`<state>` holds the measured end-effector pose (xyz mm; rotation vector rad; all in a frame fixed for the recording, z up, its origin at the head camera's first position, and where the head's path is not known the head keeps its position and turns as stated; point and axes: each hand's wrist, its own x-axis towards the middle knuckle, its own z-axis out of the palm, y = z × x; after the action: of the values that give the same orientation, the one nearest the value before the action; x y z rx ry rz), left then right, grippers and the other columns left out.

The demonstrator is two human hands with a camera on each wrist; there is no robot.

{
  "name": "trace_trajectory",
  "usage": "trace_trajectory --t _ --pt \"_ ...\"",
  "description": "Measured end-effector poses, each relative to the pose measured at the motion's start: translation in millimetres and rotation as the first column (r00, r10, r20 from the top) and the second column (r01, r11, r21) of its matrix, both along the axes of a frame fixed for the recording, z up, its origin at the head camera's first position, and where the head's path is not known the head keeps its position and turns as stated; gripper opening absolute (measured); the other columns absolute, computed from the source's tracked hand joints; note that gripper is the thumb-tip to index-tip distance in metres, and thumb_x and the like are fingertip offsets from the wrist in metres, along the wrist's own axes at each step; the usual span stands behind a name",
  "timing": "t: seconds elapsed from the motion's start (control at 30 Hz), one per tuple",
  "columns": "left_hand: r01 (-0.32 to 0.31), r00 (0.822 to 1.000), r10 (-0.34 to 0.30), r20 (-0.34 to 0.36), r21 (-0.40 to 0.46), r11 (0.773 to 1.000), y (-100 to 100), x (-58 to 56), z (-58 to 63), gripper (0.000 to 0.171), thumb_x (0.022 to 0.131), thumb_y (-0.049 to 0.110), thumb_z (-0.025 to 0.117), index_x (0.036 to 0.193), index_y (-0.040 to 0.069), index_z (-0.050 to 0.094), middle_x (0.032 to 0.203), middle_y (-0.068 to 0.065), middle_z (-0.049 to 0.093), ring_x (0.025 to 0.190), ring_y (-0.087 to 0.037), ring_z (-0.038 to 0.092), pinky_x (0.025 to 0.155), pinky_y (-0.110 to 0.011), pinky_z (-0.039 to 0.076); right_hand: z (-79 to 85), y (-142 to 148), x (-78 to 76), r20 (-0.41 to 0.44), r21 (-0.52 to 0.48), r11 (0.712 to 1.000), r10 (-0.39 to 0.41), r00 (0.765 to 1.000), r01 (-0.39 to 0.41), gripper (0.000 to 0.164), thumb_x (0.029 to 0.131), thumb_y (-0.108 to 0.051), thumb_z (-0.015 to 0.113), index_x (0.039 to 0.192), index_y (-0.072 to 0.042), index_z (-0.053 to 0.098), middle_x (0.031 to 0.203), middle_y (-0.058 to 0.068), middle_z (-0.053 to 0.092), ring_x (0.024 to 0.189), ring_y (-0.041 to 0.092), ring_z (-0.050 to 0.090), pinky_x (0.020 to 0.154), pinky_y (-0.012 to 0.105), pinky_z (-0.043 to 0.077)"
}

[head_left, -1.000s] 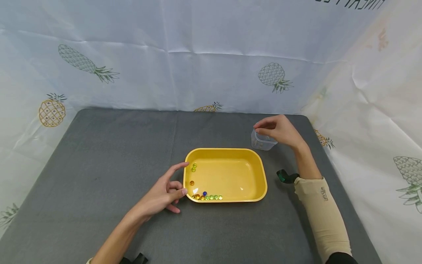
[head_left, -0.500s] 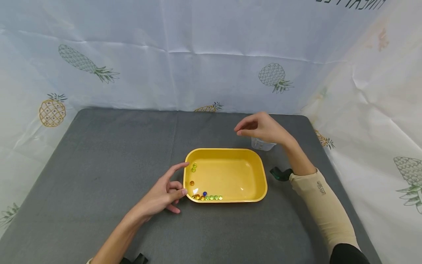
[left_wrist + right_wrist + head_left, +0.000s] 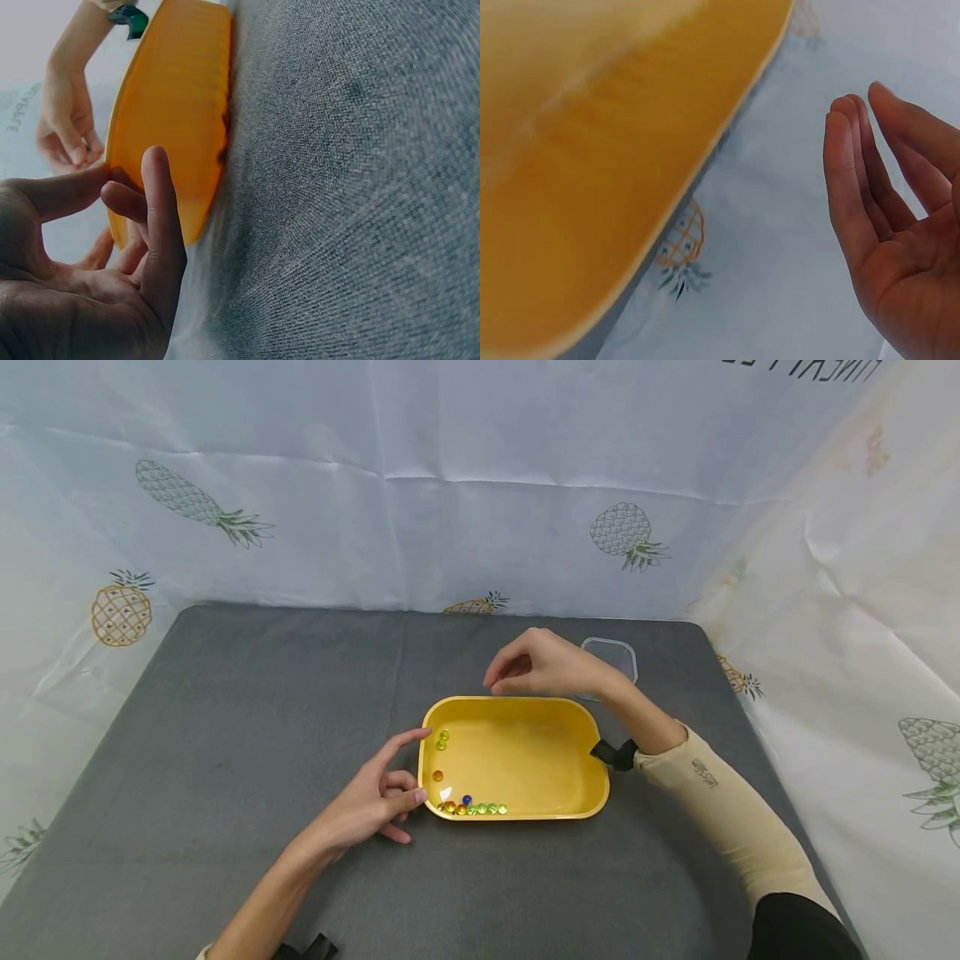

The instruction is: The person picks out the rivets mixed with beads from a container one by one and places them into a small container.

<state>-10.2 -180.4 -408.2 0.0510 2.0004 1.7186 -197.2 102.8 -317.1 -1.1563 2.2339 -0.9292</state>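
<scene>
A yellow tray (image 3: 536,760) lies on the grey table. Along its left end and near edge rest marbles: two yellow-green ones (image 3: 442,740), amber ones (image 3: 451,807), a blue one (image 3: 467,799) and several pale green ones (image 3: 482,808). The left hand (image 3: 371,802) touches the tray's left rim with spread thumb and index finger, the other fingers loosely bent. Just beyond the far rim hovers the right hand (image 3: 543,664); in the right wrist view its thumb stands apart from its fingers (image 3: 843,165), with nothing between. A clear plastic container (image 3: 622,658) behind it is partly hidden by the right forearm.
Grey cloth covers the table (image 3: 262,710), around the tray on every side. A white curtain (image 3: 510,427) printed with pineapples hangs at the back and both sides. A dark strap (image 3: 615,754) at the right wrist overlaps the tray's right rim in the head view.
My right hand has moved left and nearer from above the clear container to the tray's far rim, uncovering the container's top. The left hand, tray and marbles have stayed put.
</scene>
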Motion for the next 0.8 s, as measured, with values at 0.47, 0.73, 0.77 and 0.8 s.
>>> trace_trajectory --t 0.47,0.73,0.77,0.8 --pt "0.008 1.000 -0.008 0.004 0.001 1.000 0.3 -0.7 -0.6 0.076 0.108 0.010 0.066 0.169 0.030 0.025 0.088 -0.003 0.057 0.072 -0.016 0.054 0.063 -0.047 0.069 -12.5 -41.0 12.3 0.076 0.079 0.972 0.217 0.973 -0.223 0.011 0.098 -0.009 0.081 0.108 -0.008 0.083 0.104 0.005 0.083 0.092 0.007 0.076 0.089 0.023 0.065" --pt "0.011 1.000 -0.011 0.003 0.013 1.000 -0.3 -0.7 -0.5 0.077 0.108 0.011 0.067 0.170 0.029 0.024 0.087 -0.003 0.057 0.072 -0.015 0.054 0.063 -0.047 0.069 -22.5 -56.7 18.0 0.184 0.093 0.943 0.300 0.936 -0.320 0.014 0.097 -0.006 0.081 0.110 -0.002 0.082 0.104 0.007 0.083 0.089 0.004 0.074 0.087 0.022 0.065" --pt "0.012 1.000 -0.012 0.003 0.016 1.000 -0.5 -0.7 -0.5 0.077 0.108 0.012 0.067 0.170 0.029 0.024 0.087 -0.003 0.057 0.072 -0.015 0.054 0.064 -0.047 0.069 -24.5 -58.3 18.4 0.200 0.095 0.938 0.309 0.930 -0.333 0.015 0.097 -0.006 0.081 0.111 -0.001 0.082 0.104 0.007 0.083 0.089 0.004 0.074 0.087 0.022 0.065" --pt "0.013 1.000 -0.013 0.003 0.017 1.000 -0.6 -0.7 -0.5 0.077 0.108 0.012 0.067 0.170 0.029 0.024 0.087 -0.003 0.056 0.072 -0.015 0.054 0.064 -0.047 0.069 -26.7 -60.0 18.7 0.216 0.095 0.933 0.320 0.923 -0.346 0.015 0.097 -0.005 0.081 0.111 -0.001 0.082 0.105 0.008 0.083 0.090 0.004 0.074 0.087 0.022 0.065"
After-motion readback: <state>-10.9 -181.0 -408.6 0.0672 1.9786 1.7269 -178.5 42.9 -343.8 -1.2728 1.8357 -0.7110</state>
